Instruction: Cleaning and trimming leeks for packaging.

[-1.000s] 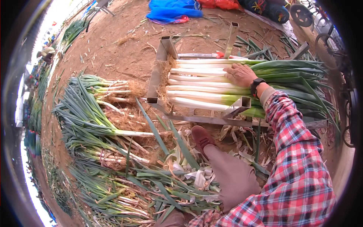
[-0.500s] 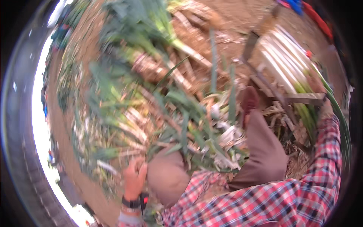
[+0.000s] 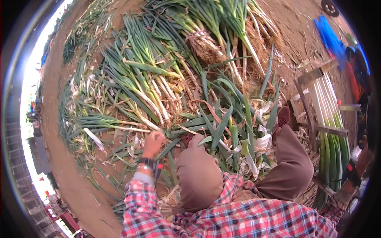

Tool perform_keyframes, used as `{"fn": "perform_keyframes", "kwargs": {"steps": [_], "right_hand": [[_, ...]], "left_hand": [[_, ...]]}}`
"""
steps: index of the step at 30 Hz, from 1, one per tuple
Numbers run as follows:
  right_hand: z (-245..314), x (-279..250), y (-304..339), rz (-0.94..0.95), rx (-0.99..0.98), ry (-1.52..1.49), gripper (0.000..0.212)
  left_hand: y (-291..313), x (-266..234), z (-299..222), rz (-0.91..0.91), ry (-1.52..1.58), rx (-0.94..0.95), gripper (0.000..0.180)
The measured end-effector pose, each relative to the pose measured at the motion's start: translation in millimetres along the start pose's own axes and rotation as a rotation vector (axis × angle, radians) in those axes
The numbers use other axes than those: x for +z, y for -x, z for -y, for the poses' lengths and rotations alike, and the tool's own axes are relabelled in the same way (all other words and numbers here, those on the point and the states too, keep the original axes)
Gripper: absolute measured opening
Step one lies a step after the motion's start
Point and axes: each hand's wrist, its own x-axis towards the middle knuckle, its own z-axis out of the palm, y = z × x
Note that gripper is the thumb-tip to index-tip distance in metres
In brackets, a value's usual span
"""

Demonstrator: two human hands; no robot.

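My left hand, with a dark band at its wrist, is at the root ends of loose leeks on the ground. Its fingers are curled together; whether they grip a stalk is hidden. One thin leek lies with its white end just by the fingers. At the far right edge my right hand is beside a stack of cleaned leeks, white ends away from me. That hand is dark and partly cut off, so its fingers do not show clearly. The stack lies in a wooden frame.
Tied leek bundles with earthy roots lie at the back. Stripped leaves cover the ground between my legs. A blue plastic sheet and a small wheel are at the far right. Bare soil runs along the left.
My left hand has moved forward to the leek roots. My right hand has drawn back from the stacked leeks toward the right edge. The view has shifted, moving the scene sideways.
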Motion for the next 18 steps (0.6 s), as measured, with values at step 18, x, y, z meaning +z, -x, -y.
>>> {"fn": "perform_keyframes", "kwargs": {"steps": [18], "right_hand": [[70.1, 290.2, 116.1, 0.958, 0.065, -0.140, 0.017]], "left_hand": [[-167.0, 60.0, 68.7, -0.593, 0.100, -0.252, 0.042]]}}
